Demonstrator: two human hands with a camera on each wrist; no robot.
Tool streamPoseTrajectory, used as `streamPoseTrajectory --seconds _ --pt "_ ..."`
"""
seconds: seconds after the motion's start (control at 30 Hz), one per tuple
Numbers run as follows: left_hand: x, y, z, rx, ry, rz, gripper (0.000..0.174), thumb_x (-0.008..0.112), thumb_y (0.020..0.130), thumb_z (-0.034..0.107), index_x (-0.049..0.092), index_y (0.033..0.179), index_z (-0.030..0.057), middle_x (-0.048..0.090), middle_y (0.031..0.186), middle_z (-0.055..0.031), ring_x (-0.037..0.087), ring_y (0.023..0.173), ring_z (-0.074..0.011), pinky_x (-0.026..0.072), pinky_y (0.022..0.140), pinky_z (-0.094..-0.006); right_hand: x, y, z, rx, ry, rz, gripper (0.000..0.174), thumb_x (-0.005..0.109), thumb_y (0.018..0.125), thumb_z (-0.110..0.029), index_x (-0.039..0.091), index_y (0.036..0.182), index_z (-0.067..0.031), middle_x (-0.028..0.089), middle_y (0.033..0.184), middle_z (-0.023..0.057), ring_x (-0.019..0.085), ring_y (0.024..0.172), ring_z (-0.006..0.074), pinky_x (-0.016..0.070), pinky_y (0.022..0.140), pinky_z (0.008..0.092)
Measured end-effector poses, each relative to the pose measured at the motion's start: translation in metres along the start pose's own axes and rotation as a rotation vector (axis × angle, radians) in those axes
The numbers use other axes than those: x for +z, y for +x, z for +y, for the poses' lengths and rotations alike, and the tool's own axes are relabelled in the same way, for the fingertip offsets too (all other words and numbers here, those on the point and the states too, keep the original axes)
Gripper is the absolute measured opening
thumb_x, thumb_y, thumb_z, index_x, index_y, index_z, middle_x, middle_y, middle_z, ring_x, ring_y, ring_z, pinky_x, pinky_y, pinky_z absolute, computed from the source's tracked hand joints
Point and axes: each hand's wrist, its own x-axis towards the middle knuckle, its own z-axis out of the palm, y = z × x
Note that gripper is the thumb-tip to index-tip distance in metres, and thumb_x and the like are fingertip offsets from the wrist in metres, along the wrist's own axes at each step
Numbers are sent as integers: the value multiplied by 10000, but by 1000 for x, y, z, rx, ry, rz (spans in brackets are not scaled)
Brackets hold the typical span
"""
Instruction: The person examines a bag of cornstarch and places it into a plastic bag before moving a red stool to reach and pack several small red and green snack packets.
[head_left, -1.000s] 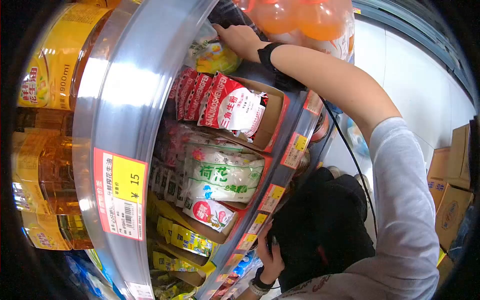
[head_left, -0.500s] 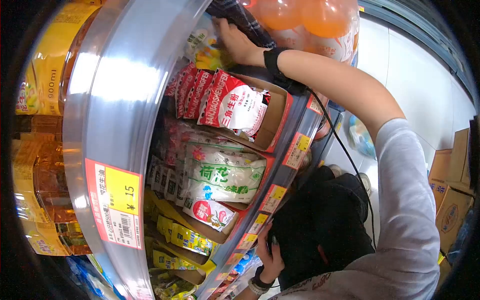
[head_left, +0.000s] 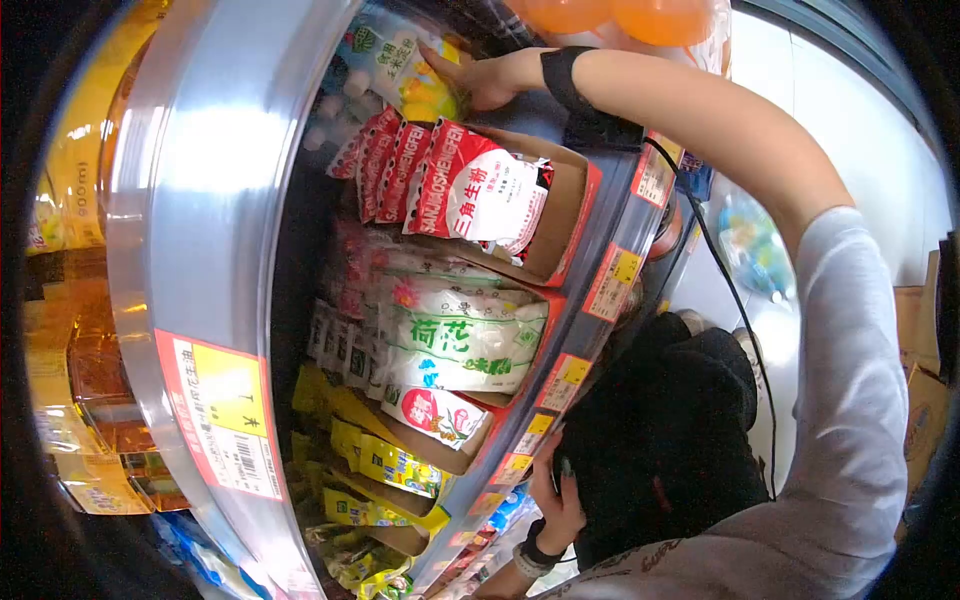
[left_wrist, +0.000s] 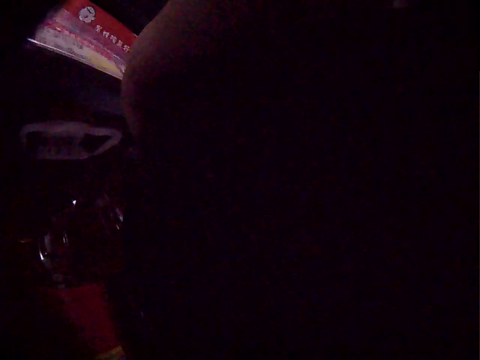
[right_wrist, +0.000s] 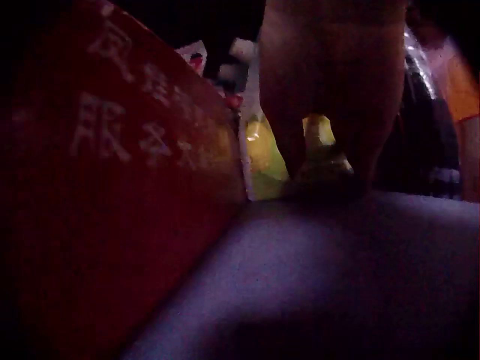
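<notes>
Left hand (head_left: 557, 512) rests relaxed on the knee (head_left: 625, 430). Right hand (head_left: 490, 80) pinches the yellow bag (head_left: 422, 88) on the shelf (head_left: 530, 118), just beside the red packets (head_left: 480, 190); a sideways drag could snag one and tip it from its box (head_left: 562, 218).

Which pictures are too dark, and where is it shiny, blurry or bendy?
Head view: bright, with white glare on the shelf edge, which looks bowed, probably by the lens; the price tag is blurry, the picture's corners black. Left wrist view: nearly all black, some red packaging showing top left. Right wrist view: dim, the right hand and red box in shadow.
</notes>
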Motion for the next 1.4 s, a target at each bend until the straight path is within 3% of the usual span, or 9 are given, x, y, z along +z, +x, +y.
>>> streamPoseTrajectory --seconds 0.23,0.33,0.43,0.77,0.87,1.03,1.1,1.27,1.4 --pt "1 1 -1 57 8 33 406 397 853 138 442 1200 -67 501 1207 -224 466 1159 -309 318 987 -364 -32 -34 -35 12 -150 0 823 546 826 -130 -7 1430 -221 592 909 274 610 861 353 465 724 405" --pt "0 -1 3 49 72 0 405 398 840 116 445 1198 -68 504 1206 -222 464 1160 -312 317 989 -363 -35 -40 -56 -75 -213 210 351 518 796 -122 534 1122 7 604 952 253 605 892 333 470 763 392" --pt "2 0 5 91 68 -4 410 397 822 90 446 1196 -68 505 1203 -219 463 1158 -317 313 993 -363 -18 -14 -53 -330 -17 143 404 499 817 -258 561 1140 -24 585 1098 189 545 1062 303 436 882 375" --pt "9 2 11 126 62 3 422 383 793 46 444 1193 -72 505 1205 -217 453 1168 -312 298 1005 -363 -1 1 -49 -658 -17 -11 625 428 673 48 465 1277 -106 533 1172 219 494 1096 341 368 950 381" --pt "12 3 11 120 81 -7 424 388 788 48 445 1191 -72 505 1203 -218 451 1168 -316 294 1008 -365 17 61 -36 -1196 -474 253 334 599 718 -203 607 939 47 619 897 207 629 855 280 498 715 447" --pt "14 5 16 117 43 -7 432 402 782 70 449 1189 -69 507 1201 -216 453 1164 -324 297 1007 -373 -30 -35 -66 -615 -54 324 246 587 714 -215 659 826 -9 633 927 184 623 773 337 497 631 425" --pt "16 4 17 131 60 -14 428 405 798 101 450 1188 -68 508 1201 -213 457 1158 -327 300 1005 -378 -46 -58 -68 -213 83 224 344 571 760 -137 587 1091 -46 620 1006 186 596 918 322 464 808 351" --pt "15 2 14 127 83 -33 404 403 843 149 454 1189 -53 497 1217 -210 451 1167 -318 295 1007 -380 -27 -122 -57 -14 534 -253 514 431 908 -314 377 1316 -7 573 1133 172 561 1007 201 415 892 309" --pt "15 0 16 102 -26 -9 384 406 845 116 452 1189 -50 493 1222 -213 447 1175 -320 291 1011 -371 -2 -139 -58 -105 772 -194 538 398 931 -211 202 1409 -62 441 1318 118 457 1156 159 354 972 265"
